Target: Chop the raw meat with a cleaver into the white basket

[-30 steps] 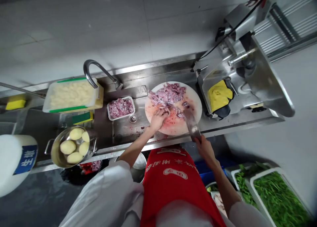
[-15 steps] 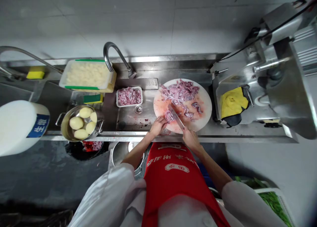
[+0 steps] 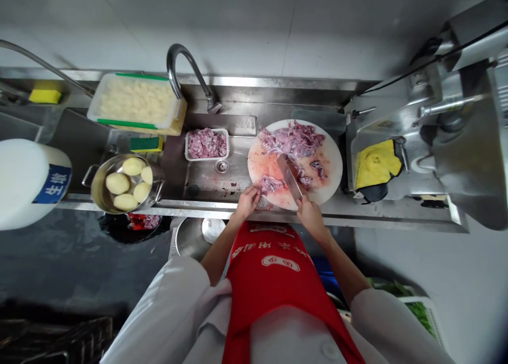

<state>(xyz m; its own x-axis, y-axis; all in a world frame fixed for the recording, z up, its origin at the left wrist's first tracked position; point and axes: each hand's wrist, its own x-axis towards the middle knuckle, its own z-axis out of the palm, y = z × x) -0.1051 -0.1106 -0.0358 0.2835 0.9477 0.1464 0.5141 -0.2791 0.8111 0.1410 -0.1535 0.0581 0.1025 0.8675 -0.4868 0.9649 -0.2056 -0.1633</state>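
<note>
A round white cutting board [image 3: 278, 199], stained red, carries a heap of raw meat [image 3: 297, 140] at its back and smaller dark pieces [image 3: 318, 169] at its right. My right hand [image 3: 310, 215] is closed round the handle of a knife [image 3: 290, 179], whose blade points up and left over the board. At the board's front left edge, my left hand [image 3: 248, 201] pinches the end of a small meat piece [image 3: 271, 184] that lies on the board, left of the blade.
A white basket of chopped meat [image 3: 207, 144] sits left of the board, near a faucet [image 3: 174, 62]. Further left are a pot of peeled potatoes [image 3: 147, 202], a lidded tub [image 3: 135, 102] and a white container [image 3: 24, 184]. A yellow cloth [image 3: 377, 165] lies at right.
The knife has moved right, away from the small meat piece, which now lies more spread out. My left hand has shifted slightly to the piece's left end. The whole view has shifted somewhat.
</note>
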